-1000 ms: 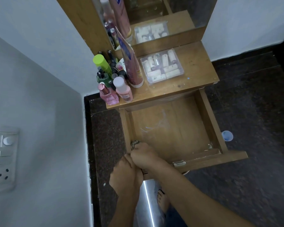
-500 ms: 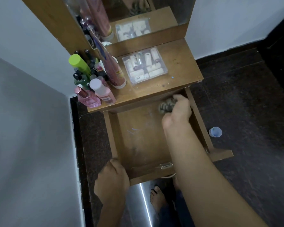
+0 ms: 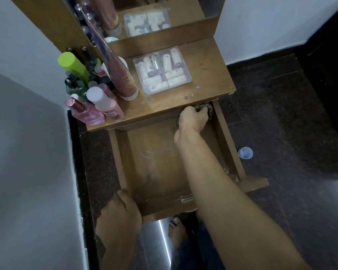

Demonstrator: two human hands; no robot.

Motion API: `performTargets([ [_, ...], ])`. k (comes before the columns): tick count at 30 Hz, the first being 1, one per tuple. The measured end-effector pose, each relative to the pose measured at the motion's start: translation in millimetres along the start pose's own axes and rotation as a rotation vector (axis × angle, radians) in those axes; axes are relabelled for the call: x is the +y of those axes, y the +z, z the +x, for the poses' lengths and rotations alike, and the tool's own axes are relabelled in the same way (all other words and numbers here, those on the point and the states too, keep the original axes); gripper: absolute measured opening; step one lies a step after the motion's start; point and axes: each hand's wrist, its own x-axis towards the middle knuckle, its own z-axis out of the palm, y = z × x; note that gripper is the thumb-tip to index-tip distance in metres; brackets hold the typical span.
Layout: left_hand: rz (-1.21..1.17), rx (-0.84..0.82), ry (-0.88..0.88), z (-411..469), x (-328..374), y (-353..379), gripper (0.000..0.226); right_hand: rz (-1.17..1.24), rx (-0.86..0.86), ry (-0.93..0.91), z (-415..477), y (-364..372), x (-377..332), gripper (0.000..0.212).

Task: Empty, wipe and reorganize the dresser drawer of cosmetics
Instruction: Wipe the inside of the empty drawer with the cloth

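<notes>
Right hand (image 3: 192, 118) clenches crumpled grey-green cloth (image 3: 204, 107), pressing it into far right corner of pulled-out brown wooden drawer (image 3: 119, 158). Left hand (image 3: 121, 213) grips drawer's near-left corner. Drawer emptied, wiping under way. Cluster of pink, green, white cosmetic bottles (image 3: 103, 102) and clear plastic box of tubes (image 3: 162, 72) wait on wooden dresser top (image 3: 207, 75); restocking left. Second ago cloth was at near-left corner.

The right hand (image 3: 193, 118) reaches deep into the drawer (image 3: 156, 172), at its far right corner, knuckles up and fingers curled round a crumpled cloth (image 3: 204, 107) pressed against the back edge. Its bare forearm (image 3: 213, 182) stretches straight across the drawer from the near right, elbow out of view. The left hand (image 3: 119, 213) grips the near left corner of the drawer's front edge, fingers hooked over the rim, wrist straight, forearm (image 3: 117, 250) running down to the bottom edge. A bare foot (image 3: 176, 230) stands below the drawer front.
</notes>
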Motion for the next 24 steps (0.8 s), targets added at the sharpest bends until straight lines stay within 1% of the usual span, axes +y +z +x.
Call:
performTargets([
  [3, -0.018, 0.006, -0.002, -2, 4, -1, 0.050, -0.090, -0.008, -0.027, 0, 4, 7, 0.068],
  [6, -0.030, 0.022, 0.013, -3, 5, 0, 0.050, -0.176, -0.043, -0.027, -6, 11, 16, 0.064],
  [9, -0.039, 0.032, 0.024, -4, 7, -2, 0.049, -0.290, -0.055, -0.053, -12, 17, 25, 0.055],
  [12, -0.039, 0.038, 0.024, -5, 7, -4, 0.049, -0.400, -0.077, -0.044, -16, 20, 29, 0.053],
  [16, -0.049, 0.021, 0.038, -5, 5, -5, 0.049, -0.484, -0.180, -0.016, -33, 24, 42, 0.056],
  [19, -0.062, 0.013, 0.016, -6, 6, -7, 0.051, -0.522, -0.232, 0.019, -44, 31, 53, 0.060],
  [22, -0.073, 0.026, 0.017, -8, 7, -8, 0.052, -0.510, -0.274, 0.027, -57, 36, 64, 0.066],
  [24, -0.082, 0.035, 0.027, -8, 6, -8, 0.052, -0.500, -0.329, 0.048, -67, 37, 74, 0.065],
])
